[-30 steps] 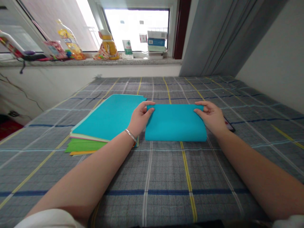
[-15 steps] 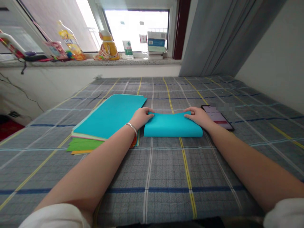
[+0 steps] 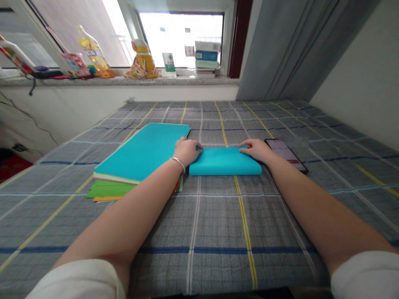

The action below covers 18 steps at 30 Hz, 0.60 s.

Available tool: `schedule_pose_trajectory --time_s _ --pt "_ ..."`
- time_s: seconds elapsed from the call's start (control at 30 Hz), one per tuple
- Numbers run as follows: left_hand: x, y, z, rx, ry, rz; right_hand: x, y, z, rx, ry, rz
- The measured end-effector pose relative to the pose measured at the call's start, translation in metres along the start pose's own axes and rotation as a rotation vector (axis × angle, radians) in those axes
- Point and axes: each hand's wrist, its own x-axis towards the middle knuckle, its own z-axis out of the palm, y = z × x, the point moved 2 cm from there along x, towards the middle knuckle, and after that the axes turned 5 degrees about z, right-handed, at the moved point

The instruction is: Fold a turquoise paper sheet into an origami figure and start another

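A sheet of blue paper (image 3: pixel 222 162) lies bent over on the plaid cloth, its rounded, uncreased fold facing me. At its far left corner, my left hand (image 3: pixel 187 151) pinches the edge between thumb and fingers; a silver bangle circles that wrist. My right hand (image 3: pixel 254 148) grips the far right corner the same way. The far edges meet between my two hands. Left of the folded sheet, partly behind my left forearm, rests a stack of coloured paper (image 3: pixel 141 151) with blue on top and green and orange showing below.
Right of my right hand lies a phone (image 3: pixel 286 155) with its screen lit. Beyond the plaid cloth (image 3: pixel 218 224), a windowsill (image 3: pixel 187 81) carries a drink bottle (image 3: pixel 93 52), a yellow bottle (image 3: pixel 143 60), a tube and stacked boxes (image 3: pixel 206 58). A grey curtain (image 3: pixel 286 45) hangs at right.
The sheet's far edge has flattened from a curve to nearly straight, and its rounded fold looks lower. My right hand has shifted slightly left.
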Motion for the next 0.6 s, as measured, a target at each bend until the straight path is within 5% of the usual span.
schedule_pose_trajectory --time_s 0.17,0.37,0.47,0.6 --pt "-0.009 0.007 -0.001 0.168 -0.035 0.056 0.0 0.001 0.0 0.006 -0.004 0.0" --pt "-0.014 0.01 0.002 0.251 0.072 0.245 -0.001 -0.001 0.0 -0.001 -0.011 0.02" --pt "-0.011 0.015 0.003 0.261 0.009 0.435 -0.001 -0.001 0.0 0.004 -0.002 0.028" --pt "-0.009 0.023 0.002 0.297 -0.138 0.49 -0.001 -0.001 0.0 0.005 -0.007 0.025"
